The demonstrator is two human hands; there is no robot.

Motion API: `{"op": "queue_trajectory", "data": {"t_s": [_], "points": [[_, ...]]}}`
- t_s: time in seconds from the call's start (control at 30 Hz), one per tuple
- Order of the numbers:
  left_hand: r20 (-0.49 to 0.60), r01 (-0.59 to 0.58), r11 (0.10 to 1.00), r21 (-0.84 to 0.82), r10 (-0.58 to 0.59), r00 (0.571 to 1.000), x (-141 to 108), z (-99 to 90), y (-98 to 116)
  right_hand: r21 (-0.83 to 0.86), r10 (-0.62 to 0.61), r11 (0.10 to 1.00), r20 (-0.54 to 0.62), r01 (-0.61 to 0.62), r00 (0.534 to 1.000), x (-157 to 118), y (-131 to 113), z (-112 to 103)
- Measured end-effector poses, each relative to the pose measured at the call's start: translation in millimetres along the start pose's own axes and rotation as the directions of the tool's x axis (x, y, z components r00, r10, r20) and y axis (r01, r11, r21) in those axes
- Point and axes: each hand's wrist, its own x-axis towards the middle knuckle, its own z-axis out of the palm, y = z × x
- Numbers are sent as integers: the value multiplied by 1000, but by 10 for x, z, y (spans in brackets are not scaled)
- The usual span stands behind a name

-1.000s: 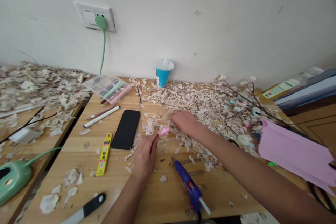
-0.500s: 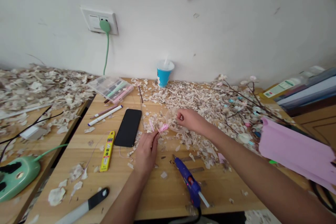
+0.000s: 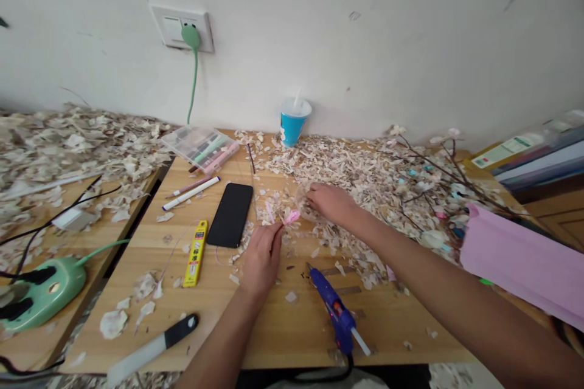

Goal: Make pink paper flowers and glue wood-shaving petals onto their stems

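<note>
One crinkled bright-pink piece [image 3: 292, 216], seemingly unfinished | our left hand [image 3: 261, 255] pinches it | right hand [image 3: 331, 201] at clear round dish [image 3: 300, 196], grip unclear

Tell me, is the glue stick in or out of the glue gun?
Partly in: the white glue stick juts from the rear of the blue glue gun; depth inside is hidden.

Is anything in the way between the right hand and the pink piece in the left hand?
Yes: the left rim of the clear round container lies between the right hand and the pink piece held in the left hand. Nothing taller shows between them.
</note>
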Motion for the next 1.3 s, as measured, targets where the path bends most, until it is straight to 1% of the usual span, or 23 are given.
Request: {"op": "queue_trajectory", "data": {"t_s": [0.13,0.23,0.53,0.77,0.9,1.07,1.17,1.3], "points": [[13,18,1000,-9,-18,1000,1,-6,6,-55,-19,998,1,19,1000,12,-18,13],[6,9,1000,-14,-9,1000,8,-7,12,-75,-28,997,3,29,1000,24,-23,2],[3,29,999,-17,-29,1000,5,14,-23,-104,-46,993,10,46,999,18,-67,-19],[6,20,1000,-12,-20,1000,4,20,-28,-124,-42,991,-5,41,999,18,-133,-47],[9,41,999,-19,-41,999,8,19,-19,-130,-56,990,-5,55,998,23,-168,-50],[-1,20,1000,-19,-20,1000,25,8,4,-129,-50,990,2,50,999,26,-210,-54],[10,28,1000,-9,-28,1000,24,5,3,-123,-53,991,18,55,998,20,-188,-93],[6,19,1000,-21,-18,1000,20,11,0,-105,-43,993,72,51,996,32,-56,-195]]}}
